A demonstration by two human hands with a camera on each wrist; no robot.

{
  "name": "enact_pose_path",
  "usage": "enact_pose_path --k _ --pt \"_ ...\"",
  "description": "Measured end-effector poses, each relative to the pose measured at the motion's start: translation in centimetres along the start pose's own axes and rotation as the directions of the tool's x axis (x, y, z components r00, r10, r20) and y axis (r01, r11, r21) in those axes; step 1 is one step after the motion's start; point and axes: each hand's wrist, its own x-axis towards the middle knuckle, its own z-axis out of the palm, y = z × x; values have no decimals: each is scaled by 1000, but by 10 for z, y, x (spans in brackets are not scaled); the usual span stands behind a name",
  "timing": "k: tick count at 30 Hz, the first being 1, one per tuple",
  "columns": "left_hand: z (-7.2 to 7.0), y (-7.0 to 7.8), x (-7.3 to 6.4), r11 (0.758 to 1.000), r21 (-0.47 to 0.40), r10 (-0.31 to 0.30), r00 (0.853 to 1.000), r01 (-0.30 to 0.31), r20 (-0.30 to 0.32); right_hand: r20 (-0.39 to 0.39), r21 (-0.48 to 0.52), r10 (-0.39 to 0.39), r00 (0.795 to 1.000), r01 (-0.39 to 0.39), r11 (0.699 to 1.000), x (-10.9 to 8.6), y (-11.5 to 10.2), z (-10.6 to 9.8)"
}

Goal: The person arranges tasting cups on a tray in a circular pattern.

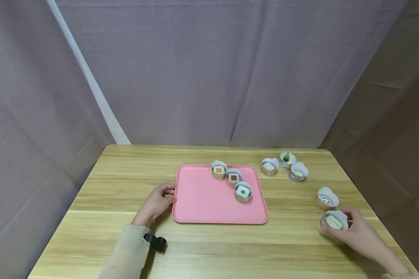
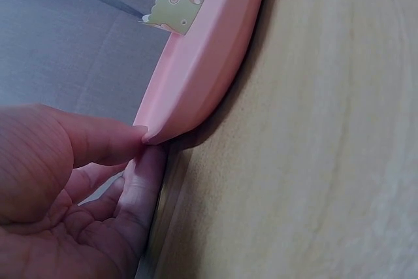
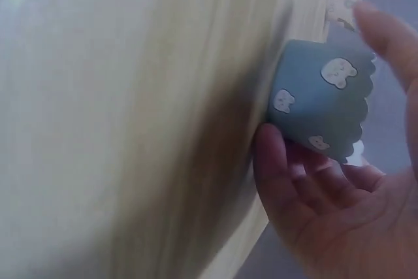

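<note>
My left hand [image 1: 158,203] pinches the left rim of a pink tray [image 1: 202,197], thumb above and fingers beneath, as the left wrist view shows. At the right side of the table, my right hand [image 1: 356,232] grips a blue-grey paper baking cup [image 3: 313,96] printed with white bear faces. A white piece [image 1: 334,222] sits inside that cup. Just behind it stands another baking cup [image 1: 317,201], with a colourful swirled piece in it. Three filled cups stand on the tray: one with an orange square [image 1: 218,170], one with a dark red square [image 1: 234,177], one with a green dot [image 1: 243,192].
Behind and right of the tray, three more baking cups stand close together: a pinkish one [image 1: 267,171], one holding something green [image 1: 287,159] and a grey one [image 1: 296,178]. Grey curtains [image 1: 195,77] hang behind the wooden table [image 1: 213,248].
</note>
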Motion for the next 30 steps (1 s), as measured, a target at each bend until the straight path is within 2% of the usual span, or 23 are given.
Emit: enact_pose_path --k 10,19,24,30 --pt "1 0 -1 1000 -9 5 1000 -5 10 -112 -34 -97 989 94 995 -1 8 11" --pt "1 0 -1 1000 -21 1 1000 -1 6 -125 -53 -120 985 114 992 2 2 16" --pt "2 -1 0 1000 -18 5 1000 -5 5 -132 -51 -129 983 123 991 8 -12 20" --pt "2 -1 -1 1000 -13 7 1000 -7 10 -108 5 -156 982 157 988 16 -47 27"
